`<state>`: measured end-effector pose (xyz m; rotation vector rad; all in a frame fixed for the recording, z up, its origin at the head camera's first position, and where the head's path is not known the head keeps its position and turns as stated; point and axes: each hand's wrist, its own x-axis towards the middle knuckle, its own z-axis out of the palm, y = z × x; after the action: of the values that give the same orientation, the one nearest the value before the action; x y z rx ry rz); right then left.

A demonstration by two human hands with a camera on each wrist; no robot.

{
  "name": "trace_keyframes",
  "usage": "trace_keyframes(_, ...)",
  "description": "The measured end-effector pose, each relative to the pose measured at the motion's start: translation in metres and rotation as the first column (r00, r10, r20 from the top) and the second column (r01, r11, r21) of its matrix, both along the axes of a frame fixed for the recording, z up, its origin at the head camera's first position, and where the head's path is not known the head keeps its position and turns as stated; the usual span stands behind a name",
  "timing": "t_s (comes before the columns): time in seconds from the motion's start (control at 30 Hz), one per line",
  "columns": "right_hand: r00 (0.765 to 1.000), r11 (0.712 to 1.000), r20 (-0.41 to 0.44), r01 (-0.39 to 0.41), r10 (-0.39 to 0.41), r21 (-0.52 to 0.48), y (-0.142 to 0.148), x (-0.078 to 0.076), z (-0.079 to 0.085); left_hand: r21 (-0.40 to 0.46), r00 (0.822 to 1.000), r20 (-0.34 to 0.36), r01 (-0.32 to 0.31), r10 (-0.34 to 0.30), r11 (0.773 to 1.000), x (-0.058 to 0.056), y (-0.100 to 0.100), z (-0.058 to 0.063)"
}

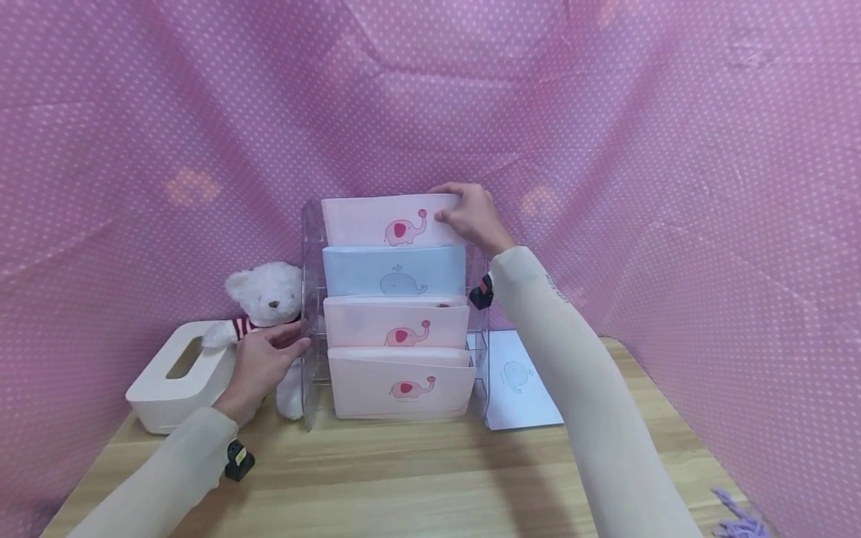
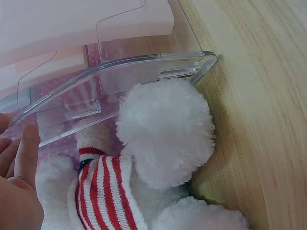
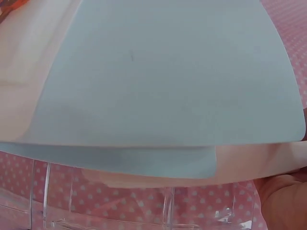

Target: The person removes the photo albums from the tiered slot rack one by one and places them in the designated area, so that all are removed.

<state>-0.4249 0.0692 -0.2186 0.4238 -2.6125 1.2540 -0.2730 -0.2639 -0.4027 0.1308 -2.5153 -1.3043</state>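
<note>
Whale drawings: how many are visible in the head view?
2: one whale drawing on the blue booklet, second from top in the clear rack; another drawing on the pale sheet right of it. Others may be hidden.

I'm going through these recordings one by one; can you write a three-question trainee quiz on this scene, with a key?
1. Multiple choice: which booklet in the clear rack does the right hand hold? (A) bottom (B) top (C) second from top
2. True or false: the blue whale booklet in the rack is directly below the held one.
3. Fill in: the white bear is between the rack and the ____.
Key: 1 B; 2 true; 3 white box.
</note>
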Motion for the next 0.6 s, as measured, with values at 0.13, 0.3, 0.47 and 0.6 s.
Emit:
trace_keyframes(0.13, 1.0, 0.999, -0.001, -0.006, 0.006, -0.039, 0.0021, 0.0016, -0.0002, -0.007, 1.0, 0.014, -0.003, 0.003, 1.0, 0.0014, 0.0002, 0.0008)
trace_keyframes(0.3, 1.0, 0.998, -0.012, 0.003, -0.004, -0.068, 0.0071, 0.0032, -0.0007, -0.014, 1.0, 0.027, -0.004, 0.005, 1.0, 0.0036, 0.0022, 0.0014)
trace_keyframes(0.47, 0.999, 0.997, -0.033, 0.019, -0.021, -0.078, 0.0079, 0.0038, -0.0008, 0.004, 0.999, 0.039, 0.0, -0.001, 1.0, 0.0025, 0.0017, 0.0016)
trace_keyframes(0.6, 0.999, 0.993, -0.029, 0.012, -0.016, -0.121, 0.0091, 0.0045, 0.0016, -0.004, 1.0, 0.024, 0.004, -0.004, 1.0, 0.0012, 0.0011, 0.0011)
